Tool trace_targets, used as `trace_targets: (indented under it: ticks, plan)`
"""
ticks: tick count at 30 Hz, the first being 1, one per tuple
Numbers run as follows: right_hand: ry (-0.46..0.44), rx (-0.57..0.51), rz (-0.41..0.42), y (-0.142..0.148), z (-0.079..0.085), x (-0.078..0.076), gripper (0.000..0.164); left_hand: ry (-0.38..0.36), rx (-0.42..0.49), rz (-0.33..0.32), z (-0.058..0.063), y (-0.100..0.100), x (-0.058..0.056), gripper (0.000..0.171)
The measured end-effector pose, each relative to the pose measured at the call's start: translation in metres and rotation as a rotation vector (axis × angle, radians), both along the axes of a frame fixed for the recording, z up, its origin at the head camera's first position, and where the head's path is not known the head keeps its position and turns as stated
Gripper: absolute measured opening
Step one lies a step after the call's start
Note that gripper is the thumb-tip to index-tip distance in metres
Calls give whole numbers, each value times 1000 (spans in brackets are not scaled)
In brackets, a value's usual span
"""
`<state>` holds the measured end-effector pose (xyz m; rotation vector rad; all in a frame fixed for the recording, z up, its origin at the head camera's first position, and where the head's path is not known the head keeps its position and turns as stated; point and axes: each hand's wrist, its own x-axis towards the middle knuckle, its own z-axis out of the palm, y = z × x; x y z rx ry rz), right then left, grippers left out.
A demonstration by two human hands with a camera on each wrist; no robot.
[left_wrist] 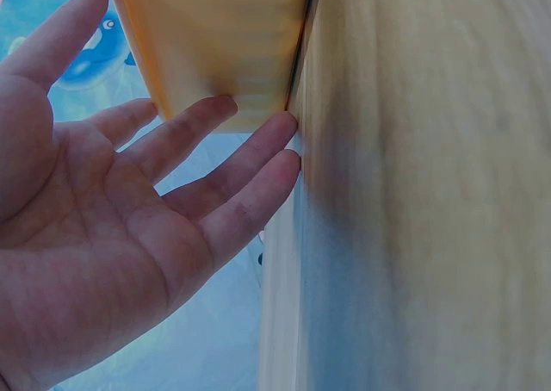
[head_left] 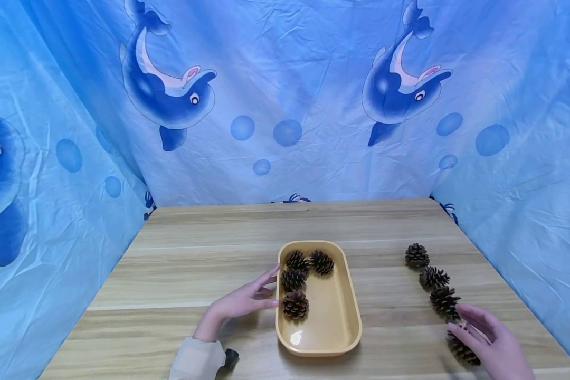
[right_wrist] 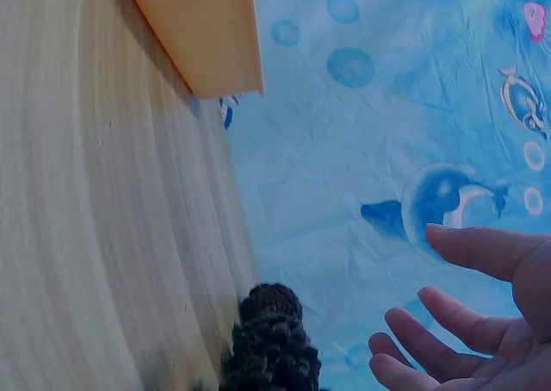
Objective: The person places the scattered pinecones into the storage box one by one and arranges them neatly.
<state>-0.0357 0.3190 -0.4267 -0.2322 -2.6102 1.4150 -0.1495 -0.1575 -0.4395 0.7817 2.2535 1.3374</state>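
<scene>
A yellow rectangular tray (head_left: 331,316) stands on the table with several brown pine cones (head_left: 295,304) along its left side and far end. My left hand (head_left: 246,301) reaches its left side with fingers loosely extended, and in the left wrist view the fingertips (left_wrist: 222,107) lie against the tray's outer wall. Over on the right, more pine cones (head_left: 444,302) form a slanting row. My right hand (head_left: 494,338) hovers by the near end of that row, thumb and fingers apart, partly covering the nearest pine cone (head_left: 464,352). Nothing sits in its grasp in the right wrist view.
The wooden table (head_left: 185,253) extends around the tray, with bare boards between it and the row of cones. A blue dolphin-print cloth (head_left: 290,68) hangs behind and along both sides. A small black object (head_left: 230,359) is at my left wrist.
</scene>
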Motion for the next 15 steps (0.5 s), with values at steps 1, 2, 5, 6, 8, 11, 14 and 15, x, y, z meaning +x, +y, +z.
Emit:
trace_targets:
  ticks: [1,2,5,6,8,11,14,15]
  plan:
    - [6,-7,-4,2,-1,1,48,-1,-1,1,0,0,0,86]
    - [10,-13,-11,4,-2,2,45,0,-1,0,0,0,0,86]
    - [-25,-2,-42,10,-4,4,51,1,0,-1,0,0,0,86]
    - [-42,11,-53,11,-5,4,55,0,2,0,0,0,0,86]
    - [-72,33,-64,13,-7,4,63,-1,3,1,0,0,0,87]
    - [-158,57,-89,15,-10,2,72,-2,5,3,0,0,0,87]
    - [-269,52,-129,17,-12,-2,80,0,3,0,1,0,0,87]
    - [-299,49,-142,18,-13,-3,82,0,3,-1,1,0,0,87]
